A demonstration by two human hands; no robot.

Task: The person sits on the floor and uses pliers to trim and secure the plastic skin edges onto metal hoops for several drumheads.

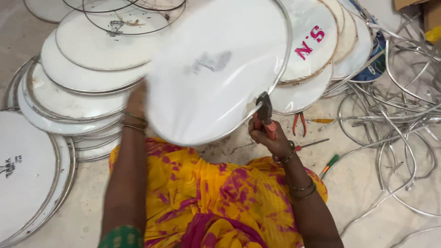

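Note:
I hold a large round white drumhead point(216, 69) with a thin metal rim up in front of me, tilted. My left hand point(137, 98) grips its left edge, partly hidden behind the translucent skin. My right hand point(268, 138) is closed on red-handled pliers point(265, 115), whose jaws bite the metal rim at the drumhead's lower right edge. Bangles circle both wrists. My lap, in yellow and pink cloth point(206, 193), lies below.
Stacks of white drumheads lie on the floor at left point(82, 78) and behind point(312, 36). A tangle of loose metal hoops point(395, 110) fills the right. Orange-handled pliers point(299, 123) and a green-handled screwdriver point(330, 163) lie on the concrete floor.

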